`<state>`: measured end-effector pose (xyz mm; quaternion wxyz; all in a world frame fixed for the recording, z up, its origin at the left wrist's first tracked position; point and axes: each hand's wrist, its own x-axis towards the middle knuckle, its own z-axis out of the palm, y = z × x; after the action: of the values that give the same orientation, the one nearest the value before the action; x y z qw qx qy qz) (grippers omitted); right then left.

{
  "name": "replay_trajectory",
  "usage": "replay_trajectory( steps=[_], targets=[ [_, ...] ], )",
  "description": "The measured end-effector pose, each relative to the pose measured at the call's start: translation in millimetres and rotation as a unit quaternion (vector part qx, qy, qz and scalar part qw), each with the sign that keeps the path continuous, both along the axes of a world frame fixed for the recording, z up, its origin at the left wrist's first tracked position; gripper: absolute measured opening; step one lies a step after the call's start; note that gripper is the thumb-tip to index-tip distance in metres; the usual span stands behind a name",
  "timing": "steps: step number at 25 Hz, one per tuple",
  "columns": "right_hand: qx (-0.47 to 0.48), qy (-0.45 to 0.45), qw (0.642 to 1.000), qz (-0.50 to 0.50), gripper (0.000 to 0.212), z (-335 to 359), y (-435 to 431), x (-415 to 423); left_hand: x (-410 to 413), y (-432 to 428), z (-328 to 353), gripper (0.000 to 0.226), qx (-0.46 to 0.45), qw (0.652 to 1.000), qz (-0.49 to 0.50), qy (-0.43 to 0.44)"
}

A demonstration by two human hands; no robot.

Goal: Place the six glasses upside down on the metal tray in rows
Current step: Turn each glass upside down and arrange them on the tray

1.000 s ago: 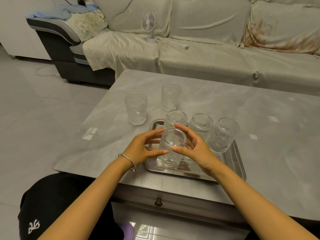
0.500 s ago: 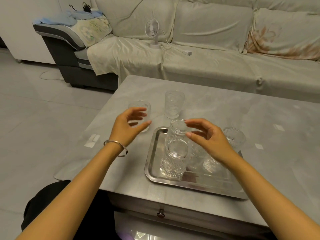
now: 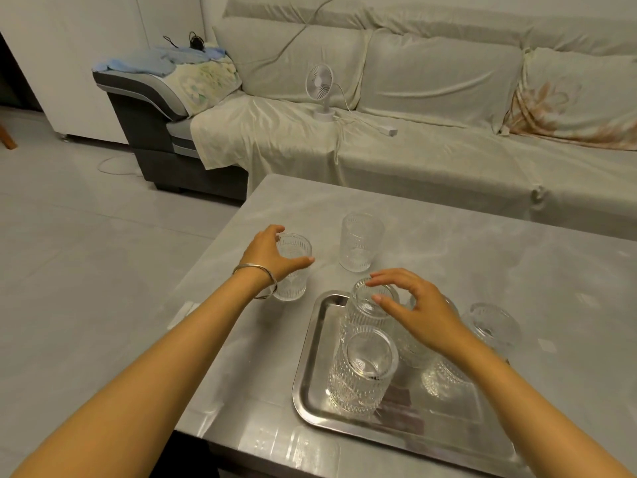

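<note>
Left of the tray (image 3: 312, 343), the left hand (image 3: 267, 253) is curling around an upright glass (image 3: 293, 270); the right hand (image 3: 418, 313), spread, is hiding two upturned glasses.

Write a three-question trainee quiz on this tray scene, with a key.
1. How many glasses stand off the metal tray?
2. True or false: the left hand is around a glass on the table.
3. The right hand is: A) gripping the fan, B) open above the tray's glasses, C) under the table.

Key: 1. Two, the other being the far glass. 2. True. 3. B.
</note>
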<state>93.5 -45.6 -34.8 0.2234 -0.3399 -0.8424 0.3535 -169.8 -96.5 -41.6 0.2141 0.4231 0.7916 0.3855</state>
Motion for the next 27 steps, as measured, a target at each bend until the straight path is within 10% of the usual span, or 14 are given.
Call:
replay_trajectory(
  steps=[11,20,27],
  targets=[
    [-0.007,-0.003,1.0,0.003,0.022,5,-7,0,39,-39,51,0.066,0.231,0.949,0.051,-0.209],
    [-0.156,0.247,0.956,-0.017,0.091,60,-41,36,124,-59,84,0.063,0.209,0.868,-0.114,-0.436],
    [-0.169,0.278,0.943,-0.074,0.074,70,-48,98,143,-60,61,0.07,0.133,0.929,-0.255,-0.232]
  ],
)
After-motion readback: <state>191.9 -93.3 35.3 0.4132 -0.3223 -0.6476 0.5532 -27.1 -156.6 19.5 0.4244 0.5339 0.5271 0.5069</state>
